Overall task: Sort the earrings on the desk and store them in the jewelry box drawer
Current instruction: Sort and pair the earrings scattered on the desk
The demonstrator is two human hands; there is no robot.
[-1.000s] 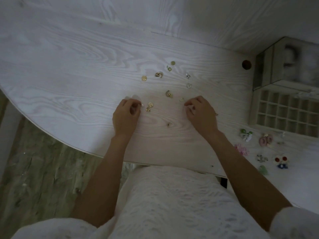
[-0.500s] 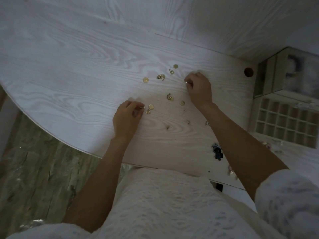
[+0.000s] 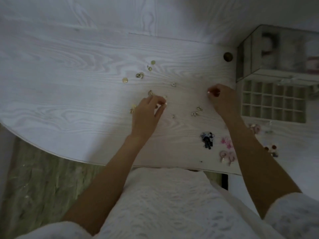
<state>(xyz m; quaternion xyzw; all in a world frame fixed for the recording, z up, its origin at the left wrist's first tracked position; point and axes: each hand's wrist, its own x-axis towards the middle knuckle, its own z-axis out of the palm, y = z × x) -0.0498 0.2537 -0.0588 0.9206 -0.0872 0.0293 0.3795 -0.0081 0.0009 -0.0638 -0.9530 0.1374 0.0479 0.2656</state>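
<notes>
Several small gold and silver earrings lie scattered on the white wood-grain desk [image 3: 69, 75], such as a gold disc [image 3: 125, 80], a gold hoop [image 3: 139, 75] and a silvery pair [image 3: 196, 111]. My left hand [image 3: 148, 112] is low over the middle of the scatter, thumb and forefinger pinching a tiny gold earring that is mostly hidden. My right hand [image 3: 222, 99] hovers with curled fingers pinching a small earring, just left of the open jewelry box drawer [image 3: 272, 102] with its grid of compartments.
The mirrored jewelry box [image 3: 276, 52] stands behind the drawer at the back right. Colourful earrings lie near the front right edge: a dark blue one [image 3: 207, 139], pink ones [image 3: 227, 143] and a red-and-white one [image 3: 271, 149]. A round cable hole [image 3: 227, 56] sits beside the box.
My right hand left the far earrings and came right toward the drawer with its fingers pinched. My left hand shifted right across the scatter. The head view swung right.
</notes>
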